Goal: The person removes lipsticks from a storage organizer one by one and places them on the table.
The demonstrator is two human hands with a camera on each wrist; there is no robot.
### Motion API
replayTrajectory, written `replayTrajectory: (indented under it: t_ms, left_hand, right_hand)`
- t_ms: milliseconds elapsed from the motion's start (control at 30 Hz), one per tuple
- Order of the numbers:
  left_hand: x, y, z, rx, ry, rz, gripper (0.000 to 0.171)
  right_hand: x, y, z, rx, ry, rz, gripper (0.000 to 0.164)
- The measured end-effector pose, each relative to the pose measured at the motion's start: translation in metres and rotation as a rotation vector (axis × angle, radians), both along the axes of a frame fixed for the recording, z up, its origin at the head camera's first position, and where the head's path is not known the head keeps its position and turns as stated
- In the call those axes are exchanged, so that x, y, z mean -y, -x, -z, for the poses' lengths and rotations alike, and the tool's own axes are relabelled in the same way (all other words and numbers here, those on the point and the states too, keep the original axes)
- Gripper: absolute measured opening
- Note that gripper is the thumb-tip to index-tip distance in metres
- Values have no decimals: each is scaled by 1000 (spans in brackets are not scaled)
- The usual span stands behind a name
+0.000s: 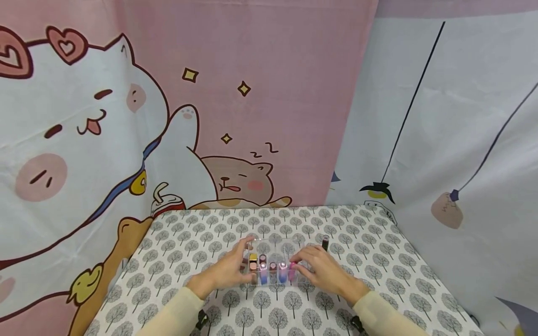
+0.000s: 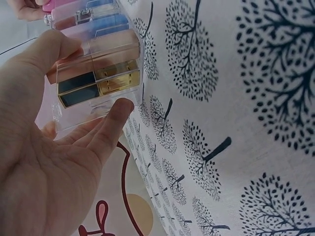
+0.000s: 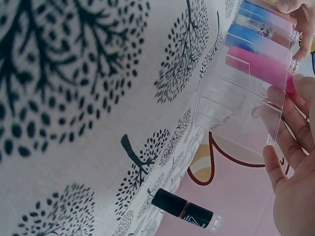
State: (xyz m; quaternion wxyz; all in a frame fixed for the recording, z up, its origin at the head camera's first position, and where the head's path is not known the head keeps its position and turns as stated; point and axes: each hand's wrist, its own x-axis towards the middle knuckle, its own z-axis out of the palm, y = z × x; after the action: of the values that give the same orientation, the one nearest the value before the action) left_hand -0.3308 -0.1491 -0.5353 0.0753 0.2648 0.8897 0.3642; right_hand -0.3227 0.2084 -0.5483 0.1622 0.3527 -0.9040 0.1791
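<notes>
A clear lipstick organizer (image 3: 211, 110) stands on the table with several tubes upright in its compartments. My left hand (image 1: 229, 266) grips its left end, thumb on the near side and fingers round the far side. Close to that thumb sits a black-and-gold lipstick (image 2: 81, 91), beside a peach tube (image 2: 115, 46). At the right, my right hand (image 1: 321, 268) pinches the top of a bright pink tube (image 3: 258, 66), whose lower part is inside a compartment. Tubes with blue bottoms and pale pink tops (image 1: 283, 272) stand to its left.
A black lipstick tube (image 1: 325, 242) with a clear cap stands alone on the table, behind and to the right of the organizer. Tree-print cloth (image 1: 244, 317) covers the table. A cartoon-printed curtain (image 1: 294, 116) hangs along the back and sides.
</notes>
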Motion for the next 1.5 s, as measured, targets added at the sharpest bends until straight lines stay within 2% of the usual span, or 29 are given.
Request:
replayTrajectory:
  t_ms: [267, 533, 733, 1067, 1500]
  left_hand:
    - [-2, 1, 1, -1, -16, 5, 122]
    - [-1, -1, 0, 3, -8, -1, 123]
    - [-1, -2, -2, 11, -7, -3, 122]
    - [-1, -2, -2, 17, -12, -25, 114]
    - [-3, 1, -4, -8, -35, -7, 114]
  right_hand:
    - [-1, -2, -4, 48, 77, 11, 23]
    - [-2, -1, -8, 46, 140, -25, 22]
    - [-4, 2, -8, 50, 233, -61, 21]
    - [-8, 1, -10, -56, 337, -99, 30]
    - [-13, 4, -20, -97, 390, -121, 31]
